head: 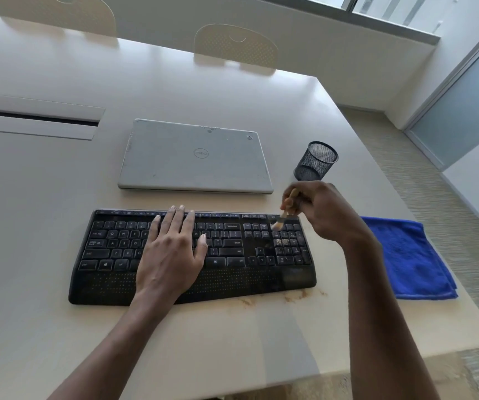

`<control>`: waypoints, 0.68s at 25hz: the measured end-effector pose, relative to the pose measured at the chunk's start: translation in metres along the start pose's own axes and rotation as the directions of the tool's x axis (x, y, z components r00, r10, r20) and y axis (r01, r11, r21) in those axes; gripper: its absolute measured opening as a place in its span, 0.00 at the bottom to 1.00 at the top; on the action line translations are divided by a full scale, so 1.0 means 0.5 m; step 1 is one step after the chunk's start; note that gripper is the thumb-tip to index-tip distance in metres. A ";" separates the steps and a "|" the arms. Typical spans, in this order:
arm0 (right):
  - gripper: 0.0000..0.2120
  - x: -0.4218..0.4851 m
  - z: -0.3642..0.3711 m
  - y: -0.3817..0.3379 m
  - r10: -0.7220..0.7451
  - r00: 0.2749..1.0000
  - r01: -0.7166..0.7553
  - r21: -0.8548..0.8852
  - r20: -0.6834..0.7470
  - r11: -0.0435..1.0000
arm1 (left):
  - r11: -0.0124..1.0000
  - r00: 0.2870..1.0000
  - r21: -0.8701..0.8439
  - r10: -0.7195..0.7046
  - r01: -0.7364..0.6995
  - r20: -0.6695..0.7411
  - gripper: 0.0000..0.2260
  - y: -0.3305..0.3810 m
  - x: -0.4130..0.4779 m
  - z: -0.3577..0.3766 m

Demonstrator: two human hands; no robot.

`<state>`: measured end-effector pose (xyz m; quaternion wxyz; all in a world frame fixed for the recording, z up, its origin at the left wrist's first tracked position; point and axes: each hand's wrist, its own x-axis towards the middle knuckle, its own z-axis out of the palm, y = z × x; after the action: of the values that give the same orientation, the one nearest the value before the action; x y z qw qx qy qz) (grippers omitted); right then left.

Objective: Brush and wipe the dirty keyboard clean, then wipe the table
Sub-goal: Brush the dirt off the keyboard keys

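The keyboard (192, 255) lies flat on the surface (45, 226), near its front edge; the left hand (172, 252) rests on the middle keys, its grip spread flat and holding nothing, apparently to pin the board against sliding under the strokes. The right hand (323, 212) hovers above the board's right end; its grip is pressed together, pinching the wooden handle of a small brush (283, 213); the handle tilts up toward the palm and the pale bristles point down, touching or just above the top row of the number pad, which suits short flicking strokes into the key gaps.

Light crumbs (281, 242) sit on the number-pad keys just below the bristles; brown smears (296, 297) mark the surface just in front of the board, below the right grip. Judgement: brushing is in hand at the right end; wiping of board and surface is not yet done.

The folded blue cloth (408, 258) lies just right of the right grip, within reach for the wiping step; the empty mesh cup (316, 161) stands just beyond that grip; the closed laptop (195, 157) lies beyond the left grip, apart from the board and clear of the strokes.
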<state>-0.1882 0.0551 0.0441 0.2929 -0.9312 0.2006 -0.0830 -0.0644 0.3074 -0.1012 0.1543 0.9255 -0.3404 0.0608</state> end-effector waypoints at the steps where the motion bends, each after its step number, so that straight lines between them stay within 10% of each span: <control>1: 0.12 0.001 0.010 -0.009 -0.012 1.000 0.011 0.041 0.029 0.999 | 1.000 1.000 0.000 0.001 -0.001 0.002 0.31 -0.001 0.000 0.000; 17: 0.13 -0.022 -0.026 0.046 0.125 0.988 -0.132 -0.081 -0.085 0.988 | 1.000 1.000 -0.002 -0.002 0.002 -0.011 0.30 0.000 0.000 0.000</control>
<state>-0.2090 0.0359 0.0407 0.2490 -0.9239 0.2753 -0.0925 -0.0643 0.3076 -0.1013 0.1569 0.9255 -0.3384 0.0654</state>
